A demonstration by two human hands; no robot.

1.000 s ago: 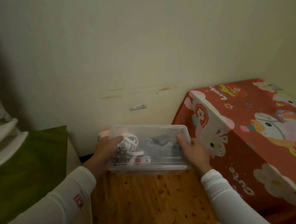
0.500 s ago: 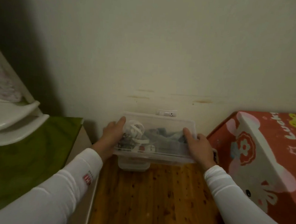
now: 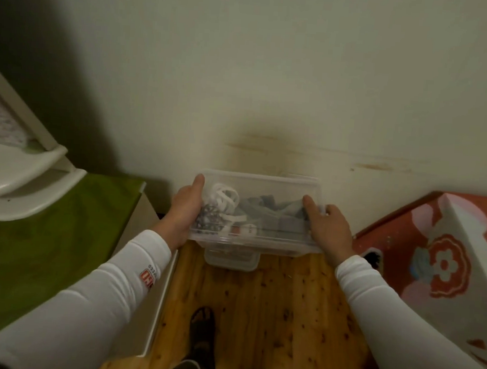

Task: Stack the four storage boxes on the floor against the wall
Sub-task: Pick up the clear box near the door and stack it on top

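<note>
A clear plastic storage box [image 3: 268, 186] holding white and grey items is up against the wall. My left hand [image 3: 184, 209] grips its left end, thumb over the rim. My right hand [image 3: 327, 223] grips its right end the same way. Under its front edge the corner of another clear box [image 3: 231, 260] sticks out above the wooden floor. How many boxes lie below is hidden.
A white cabinet with a green cloth [image 3: 44, 257] stands on the left, with white curved shelves [image 3: 15, 180] above it. A red cartoon-print covered bed [image 3: 447, 265] is on the right. My foot [image 3: 201, 334] stands on the narrow wooden floor [image 3: 270, 316] between them.
My view has tilted down and moved closer to the wall. Both hands have carried the clear box toward the wall, over the lower box.
</note>
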